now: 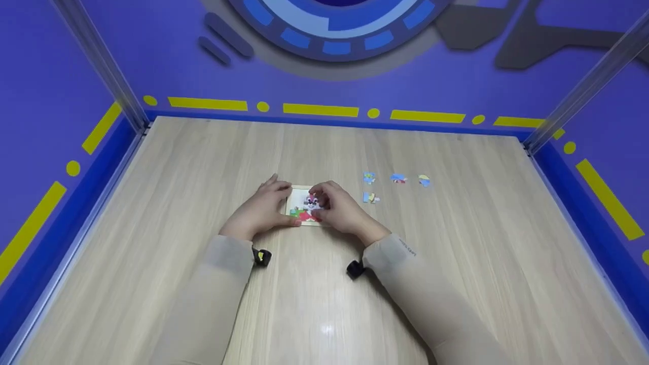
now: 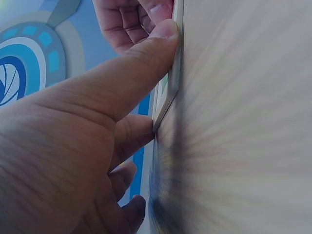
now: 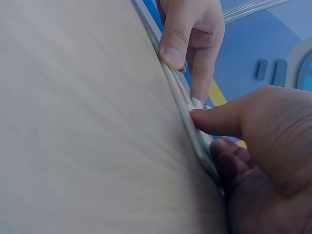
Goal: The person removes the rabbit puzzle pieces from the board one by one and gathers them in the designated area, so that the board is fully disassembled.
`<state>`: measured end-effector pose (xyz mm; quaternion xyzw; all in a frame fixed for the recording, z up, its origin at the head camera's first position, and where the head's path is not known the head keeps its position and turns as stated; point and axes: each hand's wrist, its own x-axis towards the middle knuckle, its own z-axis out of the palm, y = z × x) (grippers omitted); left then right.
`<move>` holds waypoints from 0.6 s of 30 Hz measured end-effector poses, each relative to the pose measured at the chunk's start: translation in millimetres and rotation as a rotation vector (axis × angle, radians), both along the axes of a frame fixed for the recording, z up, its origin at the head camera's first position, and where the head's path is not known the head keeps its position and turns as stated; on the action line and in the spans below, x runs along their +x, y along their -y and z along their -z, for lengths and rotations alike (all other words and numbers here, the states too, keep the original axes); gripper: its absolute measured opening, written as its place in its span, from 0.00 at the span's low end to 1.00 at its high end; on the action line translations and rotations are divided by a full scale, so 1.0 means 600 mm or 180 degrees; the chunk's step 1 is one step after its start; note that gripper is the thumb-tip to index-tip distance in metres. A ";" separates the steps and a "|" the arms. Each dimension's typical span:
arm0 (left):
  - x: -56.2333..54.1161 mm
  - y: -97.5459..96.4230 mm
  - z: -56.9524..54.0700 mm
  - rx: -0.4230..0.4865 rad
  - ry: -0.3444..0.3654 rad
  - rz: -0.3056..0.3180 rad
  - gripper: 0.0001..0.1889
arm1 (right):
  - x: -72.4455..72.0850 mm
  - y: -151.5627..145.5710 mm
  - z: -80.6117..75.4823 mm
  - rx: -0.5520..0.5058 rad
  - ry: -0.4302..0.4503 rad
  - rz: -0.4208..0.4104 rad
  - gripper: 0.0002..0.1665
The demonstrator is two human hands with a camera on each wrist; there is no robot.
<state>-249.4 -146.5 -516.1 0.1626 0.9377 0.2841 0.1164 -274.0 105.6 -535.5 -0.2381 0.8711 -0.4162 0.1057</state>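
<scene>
A small wooden jigsaw tray [image 1: 295, 193] with a pale rim lies flat on the table, partly filled with a picture of a red, white and green cartoon animal. My left hand [image 1: 261, 209] grips the tray at its left side, thumb on the near rim and a finger at the far left corner. Over the tray's right half, my right hand [image 1: 343, 207] pinches a puzzle piece [image 1: 311, 201] showing the animal's face, thumb and fingertips on it. The right hand hides the tray's right side. In the right wrist view, the right thumb [image 3: 217, 119] touches the picture inside the rim.
Several loose puzzle pieces lie on the table right of the tray: a blue-green one [image 1: 369, 178], a blue-yellow one [image 1: 371, 197], a blue-red one [image 1: 399, 178] and a yellow-topped one [image 1: 424, 180]. Purple-blue panels [image 1: 324, 91] enclose the wooden table [image 1: 314, 294] at back and sides.
</scene>
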 end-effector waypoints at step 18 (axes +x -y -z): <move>-0.003 -0.002 -0.001 -0.0029 0.0000 0.0010 0.54 | -0.002 -0.001 0.000 0.0010 0.0003 0.0098 0.27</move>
